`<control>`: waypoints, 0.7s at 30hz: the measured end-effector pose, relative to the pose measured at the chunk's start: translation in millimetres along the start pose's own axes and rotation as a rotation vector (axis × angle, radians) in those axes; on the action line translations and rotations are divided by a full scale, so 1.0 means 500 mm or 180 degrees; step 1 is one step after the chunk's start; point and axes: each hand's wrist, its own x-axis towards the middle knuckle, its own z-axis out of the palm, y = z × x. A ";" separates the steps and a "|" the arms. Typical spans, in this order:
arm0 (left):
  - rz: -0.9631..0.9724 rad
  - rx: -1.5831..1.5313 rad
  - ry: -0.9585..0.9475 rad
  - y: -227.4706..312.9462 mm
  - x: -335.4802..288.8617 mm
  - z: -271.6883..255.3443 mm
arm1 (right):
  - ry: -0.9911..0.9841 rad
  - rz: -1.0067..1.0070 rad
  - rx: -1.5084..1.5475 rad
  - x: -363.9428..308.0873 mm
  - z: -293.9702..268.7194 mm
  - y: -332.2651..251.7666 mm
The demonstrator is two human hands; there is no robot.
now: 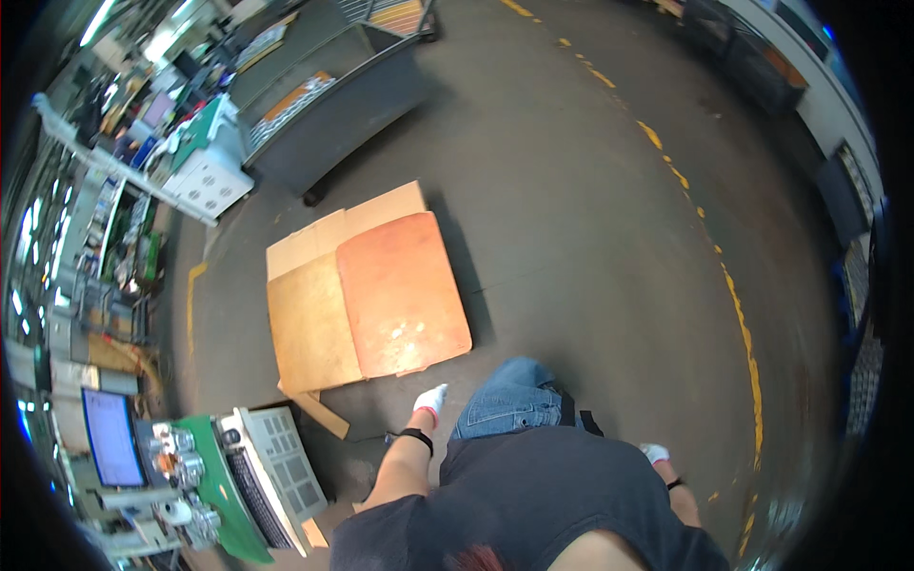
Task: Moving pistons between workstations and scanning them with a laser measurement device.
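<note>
My left hand [431, 400], in a white glove with a pink cuff, hangs beside my jeans with its fingers stretched forward and nothing visible in it. It is nearest to a low stack topped with flat sheets, but does not touch it. On top of the stack, a reddish-orange sheet [405, 295] with rounded corners lies beside a tan sheet [312, 328]. Pale cardboard [381, 209] shows along their far edge. My right hand [655, 453], also white-gloved, hangs at my other side, partly hidden by my body; its fingers are not clear.
At left stands a green-topped bench [205, 443] with a keyboard [257, 500] and monitor [112, 438]. A large grey bin [343, 124] on casters stands beyond the sheets. A cardboard strip [322, 416] juts out low. A worn yellow line [738, 314] runs along the floor at right.
</note>
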 end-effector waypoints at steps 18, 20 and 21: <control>-0.1976 -0.2715 0.0467 -0.018 0.068 0.101 | -0.1956 -0.2103 -0.3237 -0.504 0.958 -0.934; -0.1274 -0.3367 0.0844 0.135 0.093 0.023 | -0.1927 -0.2109 -0.3403 -0.526 1.065 -0.972; -0.1055 -0.3669 0.0918 0.194 0.098 -0.022 | -0.1976 -0.2130 -0.3502 -0.521 1.131 -0.993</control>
